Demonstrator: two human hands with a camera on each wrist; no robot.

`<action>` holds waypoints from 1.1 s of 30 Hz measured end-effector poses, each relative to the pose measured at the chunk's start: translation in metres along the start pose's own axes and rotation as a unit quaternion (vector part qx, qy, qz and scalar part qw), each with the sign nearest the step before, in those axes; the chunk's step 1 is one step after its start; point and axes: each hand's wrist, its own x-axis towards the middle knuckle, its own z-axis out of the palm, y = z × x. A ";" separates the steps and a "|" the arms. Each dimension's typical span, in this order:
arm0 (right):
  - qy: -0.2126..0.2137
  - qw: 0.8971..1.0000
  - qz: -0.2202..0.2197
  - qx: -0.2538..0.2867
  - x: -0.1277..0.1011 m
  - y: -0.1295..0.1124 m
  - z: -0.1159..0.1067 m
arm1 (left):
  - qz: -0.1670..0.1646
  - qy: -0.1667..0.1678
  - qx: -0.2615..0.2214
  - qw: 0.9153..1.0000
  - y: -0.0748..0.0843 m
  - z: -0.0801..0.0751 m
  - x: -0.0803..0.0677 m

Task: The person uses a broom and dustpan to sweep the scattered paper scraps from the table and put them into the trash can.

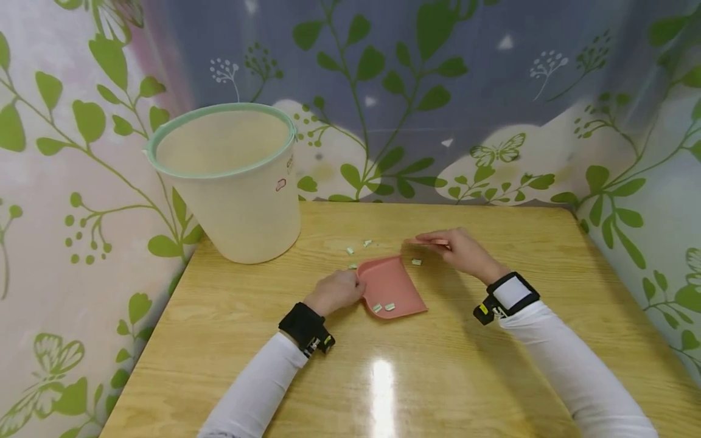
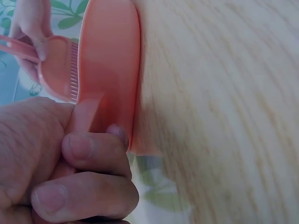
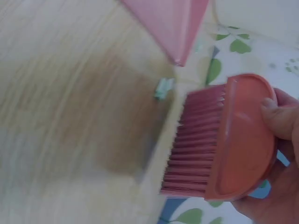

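My left hand (image 1: 336, 291) grips the handle of a pink dustpan (image 1: 390, 281), its fingers curled round it in the left wrist view. The pan lies on the table with its open edge to the right, and two small pale green pieces (image 1: 389, 306) rest inside near its front side. In my right hand (image 1: 465, 252) is a pink hand brush (image 3: 247, 140), held by its back between thumb and fingers. The bristles (image 3: 196, 144) point at the tabletop beside another small green piece (image 1: 417, 262), just off the pan's far right corner.
Several more green pieces (image 1: 350, 250) lie scattered behind the dustpan on the wooden table (image 1: 219, 340). A tall cream bin (image 1: 252, 213) with a green rim stands at the back left. Leaf-patterned curtains (image 1: 394, 121) close off the back and both sides.
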 end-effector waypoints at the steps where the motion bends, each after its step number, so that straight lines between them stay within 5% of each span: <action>1: 0.006 1.000 -0.001 -0.006 0.000 0.001 0.002 | 0.000 0.000 0.002 1.000 0.000 0.000 0.000; 8: 0.031 0.999 -0.011 -0.007 -0.013 0.006 0.014 | -0.001 -0.002 0.004 1.000 0.002 0.002 0.000; 17: 0.000 0.999 0.022 0.027 -0.035 -0.015 0.005 | -0.001 -0.002 0.003 1.000 0.003 -0.001 0.000; 26: 0.108 0.988 -0.008 -0.111 -0.020 -0.005 0.009 | 0.000 -0.012 0.002 1.000 -0.001 -0.001 0.005; 33: 0.119 0.990 0.063 -0.043 -0.018 -0.012 0.023 | -0.006 -0.014 -0.004 1.000 -0.002 0.001 0.006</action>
